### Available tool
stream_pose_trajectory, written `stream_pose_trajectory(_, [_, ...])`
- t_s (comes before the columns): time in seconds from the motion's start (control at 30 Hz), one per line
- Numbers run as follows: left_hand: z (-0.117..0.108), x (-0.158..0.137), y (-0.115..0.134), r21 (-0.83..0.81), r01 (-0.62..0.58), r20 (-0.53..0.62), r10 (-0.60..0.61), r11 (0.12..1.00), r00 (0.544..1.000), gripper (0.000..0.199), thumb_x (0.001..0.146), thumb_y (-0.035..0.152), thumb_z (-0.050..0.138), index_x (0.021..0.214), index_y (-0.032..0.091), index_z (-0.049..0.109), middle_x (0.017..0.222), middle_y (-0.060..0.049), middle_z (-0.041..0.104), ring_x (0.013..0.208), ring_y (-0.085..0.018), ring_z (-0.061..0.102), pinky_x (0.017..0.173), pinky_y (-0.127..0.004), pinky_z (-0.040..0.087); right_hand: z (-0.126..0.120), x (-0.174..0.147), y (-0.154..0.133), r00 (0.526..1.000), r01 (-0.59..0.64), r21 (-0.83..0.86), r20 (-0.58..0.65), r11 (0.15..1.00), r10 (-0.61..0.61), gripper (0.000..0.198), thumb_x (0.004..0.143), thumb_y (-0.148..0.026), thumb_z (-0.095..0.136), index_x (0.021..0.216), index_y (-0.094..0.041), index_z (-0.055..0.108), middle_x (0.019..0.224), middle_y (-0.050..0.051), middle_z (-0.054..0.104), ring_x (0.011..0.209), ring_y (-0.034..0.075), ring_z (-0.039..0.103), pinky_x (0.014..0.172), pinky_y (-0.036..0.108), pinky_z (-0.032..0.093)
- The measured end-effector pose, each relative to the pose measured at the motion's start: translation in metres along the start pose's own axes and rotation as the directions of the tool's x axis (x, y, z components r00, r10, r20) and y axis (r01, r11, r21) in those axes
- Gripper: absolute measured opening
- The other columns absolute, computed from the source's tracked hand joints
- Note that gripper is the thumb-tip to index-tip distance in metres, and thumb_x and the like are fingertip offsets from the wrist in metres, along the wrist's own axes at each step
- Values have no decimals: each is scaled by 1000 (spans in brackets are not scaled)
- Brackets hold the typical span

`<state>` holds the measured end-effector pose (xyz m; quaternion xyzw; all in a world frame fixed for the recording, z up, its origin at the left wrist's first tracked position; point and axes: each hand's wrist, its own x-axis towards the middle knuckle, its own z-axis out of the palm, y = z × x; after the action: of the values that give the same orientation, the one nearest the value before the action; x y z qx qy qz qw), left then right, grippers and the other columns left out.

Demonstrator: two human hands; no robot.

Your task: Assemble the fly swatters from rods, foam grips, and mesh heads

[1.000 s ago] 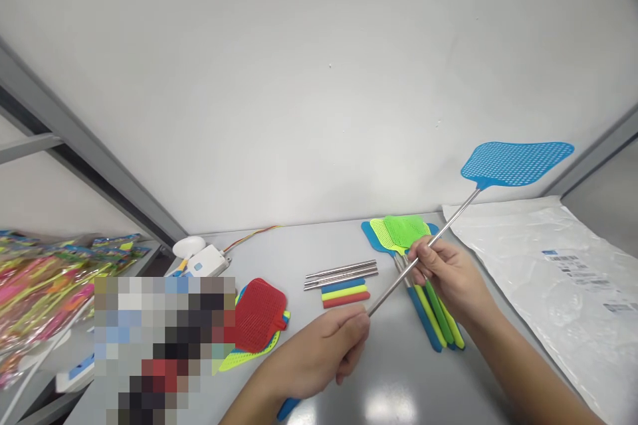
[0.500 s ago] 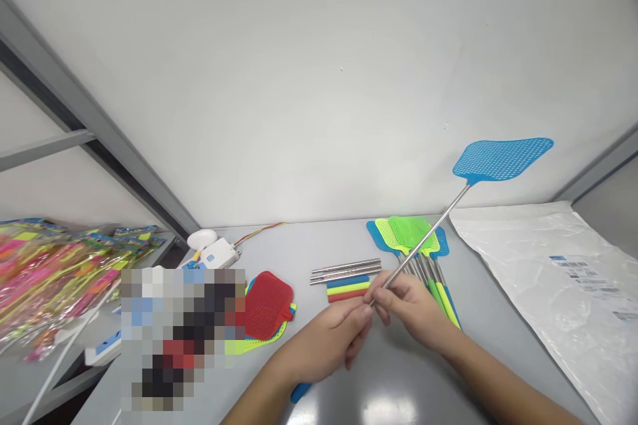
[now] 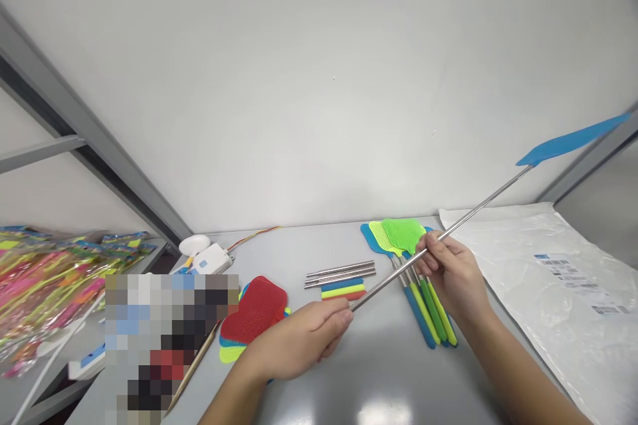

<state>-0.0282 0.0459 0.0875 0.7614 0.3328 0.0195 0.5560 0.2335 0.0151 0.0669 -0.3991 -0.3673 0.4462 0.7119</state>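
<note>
Blue fly swatter (image 3: 473,212), held off the table between both hands, center to upper right of frame. Long axis is diagonal: low end at lower center, flat paddle (image 3: 573,140) out at the right edge, beyond the right hand (image 3: 451,272). Right hand is the nearer one to the paddle; left hand (image 3: 304,339) sits at the opposite, low end. Paddle shows nearly edge-on, a thin blue blade (perforations not readable at this angle).

Grip: right thumb and fingers pinched around the shaft (image 3: 383,284) partway along; left fingers wrapped around its lower end, fist closed. A sliver of blue peeks out below the left wrist (probably the handle, mostly hidden).

Materials: shaft is thin, straight, shiny metal; paddle looks like thin, bendy plastic. Center of frame: slim metal rods (image 3: 339,275), tube-like, roughly parallel, with smooth rounded grip sleeves in blue, yellow and red (image 3: 343,291) just below them. Right of center, partly behind the right hand: a fanned pile of swatters (image 3: 403,236), mesh paddles in green, yellow and blue, metal shafts, soft-looking colored handles. Lower left: stacked loose paddles, red one (image 3: 259,309) on top with a fine grid texture, left wrist close by in view. Right side: wrinkled white plastic mailer (image 3: 548,305) with a printed label (text too small). Table (image 3: 399,372) is smooth gray, glossy, with light reflections at the bottom.
</note>
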Motion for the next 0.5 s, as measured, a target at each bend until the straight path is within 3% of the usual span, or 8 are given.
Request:
stream_pose_trajectory(0.2, [-1, -3, -3, -7, 15, -8, -15, 1000, 1000, 42, 97, 51, 28, 72, 20, 42, 65, 4, 43, 61, -12, 40, 60, -24, 33, 10, -7, 12, 1000, 29, 19, 0, 999, -29, 22, 89, -37, 61, 76, -19, 62, 54, -5, 38, 48, 8, 39, 48, 24, 34])
stream_pose_trajectory(0.4, [5, -2, -3, -36, 21, -28, -22, 999, 999, 42, 97, 52, 26, 76, 21, 45, 65, 5, 43, 61, -12, 41, 59, -24, 33, 35, -34, 37, 971, -47, -202, 220, 978, 92, 26, 93, -42, 53, 84, -19, 61, 50, -5, 48, 47, 10, 44, 51, 25, 34])
stream_pose_trajectory(0.5, [1, -3, -1, 1, -13, -11, 13, 1000, 1000, 42, 97, 51, 27, 73, 20, 42, 65, 4, 43, 61, -12, 41, 60, -25, 33, 33, -37, 34, 966, 1, -244, 251, 970, 63, 27, 95, -40, 51, 84, -19, 63, 48, -5, 48, 46, 9, 42, 52, 26, 32])
